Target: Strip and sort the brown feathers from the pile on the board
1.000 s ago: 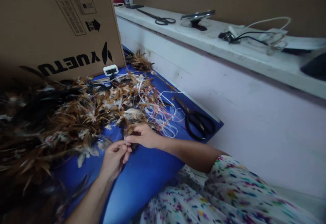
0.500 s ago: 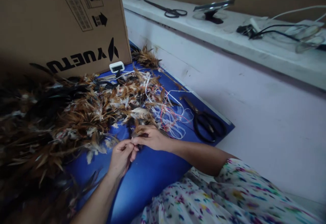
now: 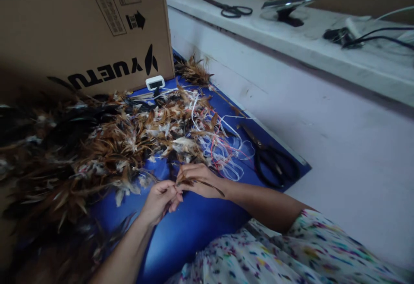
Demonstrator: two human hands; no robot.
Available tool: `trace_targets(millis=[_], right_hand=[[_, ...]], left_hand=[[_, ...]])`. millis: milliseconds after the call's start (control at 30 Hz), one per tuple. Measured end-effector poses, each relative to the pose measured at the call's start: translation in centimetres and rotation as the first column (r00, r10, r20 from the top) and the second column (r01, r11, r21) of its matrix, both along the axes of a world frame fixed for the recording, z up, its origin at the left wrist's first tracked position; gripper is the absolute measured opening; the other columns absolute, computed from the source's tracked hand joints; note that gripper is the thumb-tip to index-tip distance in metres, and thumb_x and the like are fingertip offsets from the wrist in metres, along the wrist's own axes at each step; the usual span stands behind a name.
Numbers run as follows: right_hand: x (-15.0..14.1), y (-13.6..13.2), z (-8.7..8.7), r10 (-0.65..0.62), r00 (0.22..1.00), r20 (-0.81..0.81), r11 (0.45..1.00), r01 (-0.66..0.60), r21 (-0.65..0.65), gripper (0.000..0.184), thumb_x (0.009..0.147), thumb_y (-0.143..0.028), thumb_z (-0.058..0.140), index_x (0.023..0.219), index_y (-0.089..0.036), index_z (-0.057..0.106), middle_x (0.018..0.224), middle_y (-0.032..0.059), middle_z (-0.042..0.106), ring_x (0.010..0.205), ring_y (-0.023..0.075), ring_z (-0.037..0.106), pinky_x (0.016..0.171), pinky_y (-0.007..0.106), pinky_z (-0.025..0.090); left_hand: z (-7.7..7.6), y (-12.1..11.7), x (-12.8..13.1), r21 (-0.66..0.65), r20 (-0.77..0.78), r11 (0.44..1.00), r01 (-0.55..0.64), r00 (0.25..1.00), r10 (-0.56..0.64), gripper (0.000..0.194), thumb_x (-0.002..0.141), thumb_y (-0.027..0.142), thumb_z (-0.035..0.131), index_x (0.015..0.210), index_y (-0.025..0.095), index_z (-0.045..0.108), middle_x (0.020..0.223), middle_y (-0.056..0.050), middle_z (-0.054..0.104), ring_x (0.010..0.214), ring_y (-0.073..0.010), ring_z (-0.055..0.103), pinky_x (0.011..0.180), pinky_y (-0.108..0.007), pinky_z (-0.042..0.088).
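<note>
My left hand [image 3: 161,203] is closed, thumb and forefinger pinched at the base of a small bunch of brown feathers [image 3: 194,181]. Against it, fingertips touching, my right hand [image 3: 204,185] curls its fingers at the same bunch. One long dark feather lies back across my right hand towards the wrist. Exactly what sits between the fingertips is too small to make out. Just beyond the hands spreads a large pile of brown, black and whitish feathers [image 3: 129,139]. White and red strings [image 3: 231,163] lie tangled to the right of it.
Black-handled scissors [image 3: 274,163] lie at the right corner of the blue tabletop [image 3: 181,236]. A cardboard box [image 3: 97,55] stands behind the feathers, a small white display device [image 3: 155,83] before it. The white ledge [image 3: 255,14] carries more scissors [image 3: 231,10], a phone on a stand [image 3: 291,6] and cables [image 3: 352,38].
The view has shifted, so the scene sits further right and the ledge higher. The feathers, earlier upright by the right fingers, now lie back over the right hand. Both hands stay together.
</note>
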State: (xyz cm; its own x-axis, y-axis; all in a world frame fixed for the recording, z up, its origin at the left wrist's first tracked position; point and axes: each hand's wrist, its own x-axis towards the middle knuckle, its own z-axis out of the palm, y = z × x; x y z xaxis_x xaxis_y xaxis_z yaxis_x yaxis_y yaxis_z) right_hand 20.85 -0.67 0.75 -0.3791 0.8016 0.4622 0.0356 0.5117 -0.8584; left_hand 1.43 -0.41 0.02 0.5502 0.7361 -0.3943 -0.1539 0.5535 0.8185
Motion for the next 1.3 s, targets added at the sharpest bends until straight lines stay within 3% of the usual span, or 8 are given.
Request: trace_targets(millis=[267,367,500,667,900,1133,1300], right_hand=[[0.7,0.2,-0.4,0.066,0.994,0.088,0.987,-0.078,0.143,0.028,0.102,-0.031,0.052,0.088,-0.013,0.069,0.081,0.0075,0.069,0.075,0.0125,0.065,0.073,0.024,0.051],[1.0,0.3,-0.6,0.115,0.988,0.105,0.976,-0.132,0.176,0.028,0.102,-0.031,0.052,0.091,-0.013,0.07,0.084,0.0084,0.07,0.081,0.0131,0.066,0.076,0.025,0.05],[0.8,0.1,-0.6,0.077,0.996,0.05,0.975,-0.086,0.204,0.018,0.099,-0.022,0.058,0.09,-0.013,0.07,0.082,0.007,0.07,0.077,0.0114,0.065,0.073,0.023,0.049],[0.5,-0.4,0.1,0.01,1.0,0.004,0.988,-0.011,0.157,0.012,0.094,-0.02,0.065,0.09,-0.012,0.072,0.082,0.0065,0.07,0.073,0.0098,0.065,0.069,0.019,0.05],[0.8,-0.5,0.6,0.045,0.999,0.008,0.996,-0.044,-0.075,0.026,0.095,-0.035,0.064,0.089,-0.011,0.072,0.085,0.008,0.068,0.074,0.0108,0.065,0.07,0.021,0.051],[0.7,-0.7,0.5,0.042,0.999,-0.027,0.995,-0.044,-0.084,0.026,0.098,-0.034,0.061,0.089,-0.011,0.069,0.085,0.0073,0.068,0.075,0.0106,0.065,0.071,0.022,0.053],[0.7,-1.0,0.8,0.036,0.999,0.017,0.996,-0.034,-0.085,0.023,0.099,-0.029,0.058,0.086,-0.013,0.067,0.085,0.0068,0.067,0.076,0.0104,0.064,0.073,0.023,0.053]], left_hand=[[-0.4,0.1,-0.5,0.043,-0.048,0.992,0.117,0.992,-0.115,0.048,0.065,0.057,0.086,0.068,0.011,0.073,0.06,-0.01,0.071,0.036,-0.0073,0.048,0.036,-0.019,0.033],[-0.4,0.1,-0.6,0.091,-0.046,0.986,0.142,0.989,-0.139,0.045,0.069,0.054,0.084,0.066,0.011,0.072,0.053,-0.007,0.066,0.035,-0.0073,0.046,0.036,-0.018,0.031],[-0.2,0.1,-0.6,0.132,-0.075,0.983,0.127,0.99,-0.118,0.04,0.072,0.05,0.083,0.063,0.012,0.073,0.043,-0.003,0.056,0.034,-0.0069,0.043,0.035,-0.018,0.026],[-0.4,0.1,-0.6,0.186,-0.12,0.978,0.094,0.99,-0.073,0.037,0.075,0.048,0.082,0.063,0.014,0.077,0.042,-0.004,0.056,0.033,-0.0061,0.042,0.036,-0.019,0.027],[-0.9,0.0,-0.8,0.206,-0.113,0.978,0.029,0.994,-0.006,0.032,0.074,0.046,0.083,0.065,0.015,0.078,0.054,-0.006,0.066,0.034,-0.0058,0.044,0.035,-0.019,0.031],[-1.9,-0.1,-1.6,0.264,-0.074,0.961,0.081,0.995,-0.064,0.023,0.083,0.037,0.077,0.071,0.017,0.08,0.057,-0.004,0.065,0.038,-0.0054,0.051,0.038,-0.016,0.037],[-1.5,0.2,-1.5,0.295,-0.055,0.947,0.129,0.991,-0.118,0.017,0.084,0.029,0.076,0.072,0.018,0.08,0.058,-0.002,0.064,0.041,-0.0052,0.055,0.043,-0.015,0.042]])
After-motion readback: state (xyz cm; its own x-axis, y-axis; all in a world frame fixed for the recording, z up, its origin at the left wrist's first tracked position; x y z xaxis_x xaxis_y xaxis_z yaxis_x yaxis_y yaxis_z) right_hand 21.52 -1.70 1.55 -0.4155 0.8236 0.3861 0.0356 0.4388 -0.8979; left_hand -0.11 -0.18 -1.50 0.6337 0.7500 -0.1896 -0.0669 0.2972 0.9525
